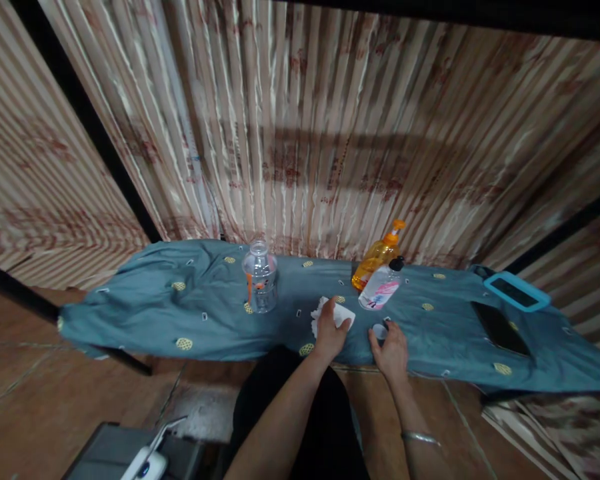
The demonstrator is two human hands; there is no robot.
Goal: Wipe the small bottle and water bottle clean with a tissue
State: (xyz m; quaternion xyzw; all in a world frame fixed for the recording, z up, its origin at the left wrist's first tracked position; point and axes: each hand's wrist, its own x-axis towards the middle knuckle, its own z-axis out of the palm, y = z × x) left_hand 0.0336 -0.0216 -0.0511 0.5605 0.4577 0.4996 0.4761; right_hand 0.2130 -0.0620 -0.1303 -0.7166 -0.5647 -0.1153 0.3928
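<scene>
My left hand (329,335) rests on a crumpled white tissue (341,313) lying on the blue patterned cloth (155,303), its fingers pressing the tissue down. My right hand (392,352) sits just to the right, fingertips touching a small white round cap or pad (379,331). Just beyond my hands stand a clear bottle with a pink label and dark cap (381,285) and an orange pump bottle (377,259), both leaning. A clear round plastic bottle with an orange label (260,279) stands upright to the left.
A black phone (500,328) lies on the cloth at the right, and a device in a teal case (517,291) lies behind it. Striped curtains hang behind. A grey box with a white item (143,465) sits on the brown tiled floor at lower left.
</scene>
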